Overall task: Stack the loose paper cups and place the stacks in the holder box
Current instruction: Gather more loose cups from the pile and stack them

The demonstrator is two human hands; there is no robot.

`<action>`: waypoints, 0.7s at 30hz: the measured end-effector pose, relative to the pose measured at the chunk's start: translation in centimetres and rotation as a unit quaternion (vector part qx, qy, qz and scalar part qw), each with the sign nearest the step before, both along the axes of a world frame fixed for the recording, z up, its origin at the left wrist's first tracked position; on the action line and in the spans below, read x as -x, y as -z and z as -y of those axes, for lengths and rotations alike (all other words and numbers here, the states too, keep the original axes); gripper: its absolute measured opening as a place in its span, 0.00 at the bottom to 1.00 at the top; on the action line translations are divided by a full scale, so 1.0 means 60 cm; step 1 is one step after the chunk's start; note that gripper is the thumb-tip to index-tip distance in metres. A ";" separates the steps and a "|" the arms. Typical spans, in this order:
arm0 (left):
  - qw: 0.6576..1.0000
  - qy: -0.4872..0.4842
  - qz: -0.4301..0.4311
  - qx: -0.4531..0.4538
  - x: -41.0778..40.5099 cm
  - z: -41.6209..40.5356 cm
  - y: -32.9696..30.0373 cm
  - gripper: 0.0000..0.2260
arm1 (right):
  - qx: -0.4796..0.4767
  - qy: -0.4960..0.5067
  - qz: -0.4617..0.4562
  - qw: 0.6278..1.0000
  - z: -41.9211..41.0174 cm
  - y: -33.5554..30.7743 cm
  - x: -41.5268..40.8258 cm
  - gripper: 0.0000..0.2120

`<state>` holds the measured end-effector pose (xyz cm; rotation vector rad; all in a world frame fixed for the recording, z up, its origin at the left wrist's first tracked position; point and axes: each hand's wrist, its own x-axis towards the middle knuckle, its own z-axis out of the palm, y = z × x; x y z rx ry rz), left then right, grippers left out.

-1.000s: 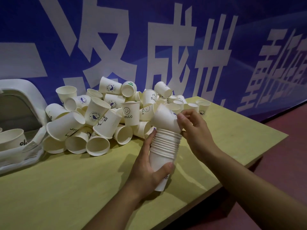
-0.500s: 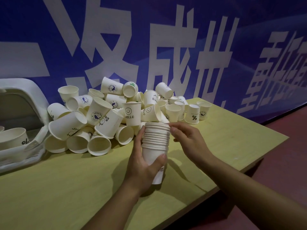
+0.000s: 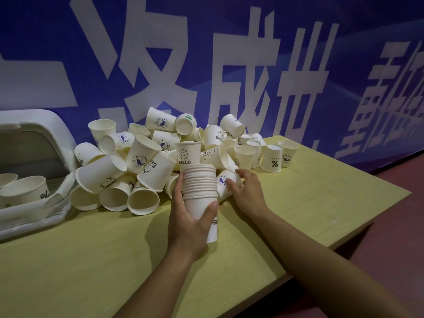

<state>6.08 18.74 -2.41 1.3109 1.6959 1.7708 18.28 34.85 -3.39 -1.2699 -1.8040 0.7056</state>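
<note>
Your right hand (image 3: pixel 246 187) has left the top of the stack and dropped down to the pile, and the last cup now sits all the way down in the stack of paper cups (image 3: pixel 200 187). Your left hand (image 3: pixel 190 220) holds that stack upright in the middle of the frame, fingers and thumb wrapped around its lower part, with the open rims facing up.

Your right hand is just to the right of the stack. Its fingers (image 3: pixel 231 182) curl over a loose whale-print cup (image 3: pixel 226 180) that lies on its side on the table (image 3: pixel 321 191). I think they are closing on it, but I cannot tell if the grip is tight yet.

That cup lies sideways, so I think you must tip it upright before it can drop into the stack. Your right hand is the nearer one for that.

Many loose cups (image 3: pixel 137 161) sit at centre left, so lots of work is left. At the far left sits the white holder box (image 3: pixel 57 134).
</note>
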 end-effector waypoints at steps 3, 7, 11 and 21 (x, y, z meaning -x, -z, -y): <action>1.000 -0.008 -0.014 0.002 0.000 -0.001 0.001 0.40 | -0.023 0.019 -0.011 0.999 0.005 0.010 0.002 0.16; 1.000 0.002 -0.023 0.017 -0.002 -0.002 0.003 0.42 | -0.042 0.034 -0.084 0.995 0.007 0.008 -0.025 0.08; 0.999 0.014 -0.033 0.027 -0.004 -0.002 0.005 0.42 | -0.045 0.079 -0.289 0.953 0.017 -0.010 -0.037 0.05; 0.985 0.116 -0.097 0.086 0.013 -0.003 -0.005 0.43 | 0.002 -0.018 -0.485 0.875 0.033 -0.039 -0.038 0.07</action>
